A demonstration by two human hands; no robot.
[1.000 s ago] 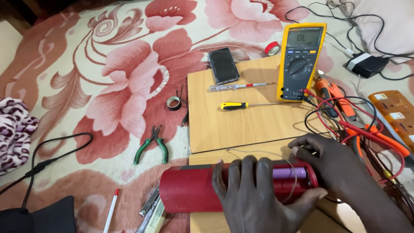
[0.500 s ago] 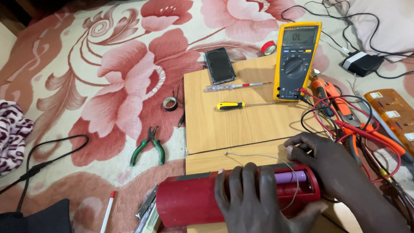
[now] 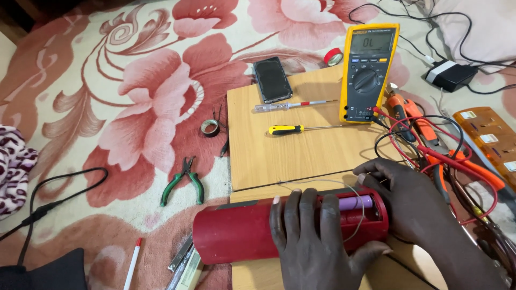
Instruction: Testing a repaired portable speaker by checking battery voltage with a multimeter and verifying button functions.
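Note:
A dark red cylindrical device (image 3: 236, 233) lies on its side across the near edge of a wooden board (image 3: 290, 153). Its right end is open and shows a purple cylindrical cell (image 3: 355, 203) and a thin pale wire. My left hand (image 3: 312, 241) lies over the middle of the cylinder with the fingers spread across its top. My right hand (image 3: 408, 201) cups the cylinder's right end, fingertips at the open compartment.
On the board: a yellow multimeter (image 3: 370, 70) with red and black leads, a yellow-handled screwdriver (image 3: 301, 129), a tester screwdriver (image 3: 290, 106), a phone (image 3: 272, 79). Green pliers (image 3: 183, 180) and a tape roll (image 3: 209, 128) lie on the floral carpet. Orange cutters (image 3: 424, 134) and tangled wires at right.
The view has shifted slightly. Both hands stay on the red cylinder; the left fingers have settled further over its top. Nothing else has moved.

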